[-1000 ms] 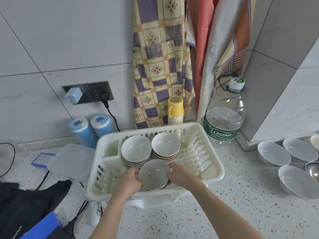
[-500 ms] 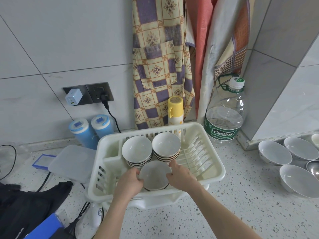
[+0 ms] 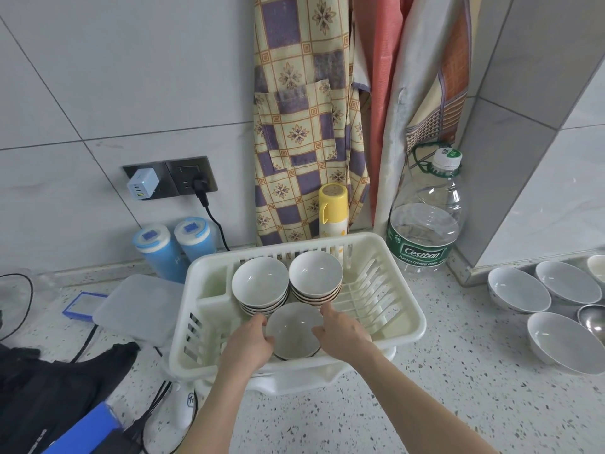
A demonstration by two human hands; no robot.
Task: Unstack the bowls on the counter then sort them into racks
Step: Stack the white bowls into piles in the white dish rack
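A white plastic dish rack [image 3: 406, 309] stands on the speckled counter. At its back sit two stacks of white bowls, the left stack [image 3: 260, 283] and the right stack [image 3: 316, 278]. In front of them a white bowl [image 3: 293, 329] rests low in the rack on top of another bowl. My left hand [image 3: 248, 342] grips its left rim and my right hand [image 3: 343, 335] grips its right rim. Three loose white bowls lie on the counter at the right: one [image 3: 519, 290], a second [image 3: 568, 281] and a third [image 3: 563, 342].
A large water bottle [image 3: 425, 224] and a yellow flask [image 3: 332, 211] stand behind the rack. Two blue canisters [image 3: 170, 247], a plastic lid [image 3: 137, 306], cables and a black bag [image 3: 49, 398] lie at the left. A metal bowl [image 3: 592, 319] sits at the far right.
The bowl between my hands has tipped from tilted toward me to nearly level, low in the rack's front. Both hands have stayed at its sides.
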